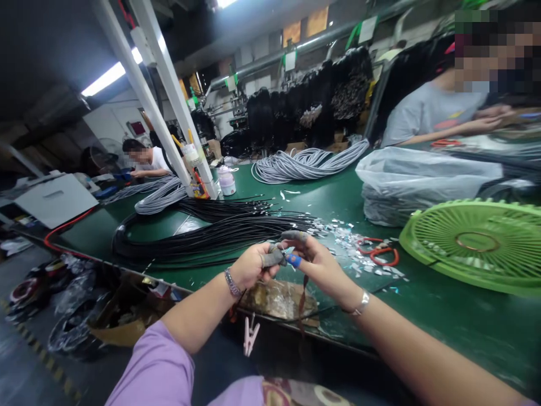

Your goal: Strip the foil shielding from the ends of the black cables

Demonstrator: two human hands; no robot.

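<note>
My left hand (257,262) and my right hand (316,260) meet above the front edge of the green table (422,332), both closed in a pinch. Grey wrapping covers fingers on both hands, and a blue wrap is on my right thumb. Between the fingertips shows a small pale-blue piece (289,250); whatever else they grip is hidden. Just behind my hands lie the ends of a bundle of black cables (203,237). Beside my right hand are scattered white and bluish scraps (344,245) and red-handled scissors (386,256).
A green fan guard (473,242) and a plastic bag (422,177) occupy the right side. Grey cable coils (308,163) lie at the back, near a white post (169,84). A pink clothespin (251,336) hangs at the front edge. Co-workers sit at right and far left.
</note>
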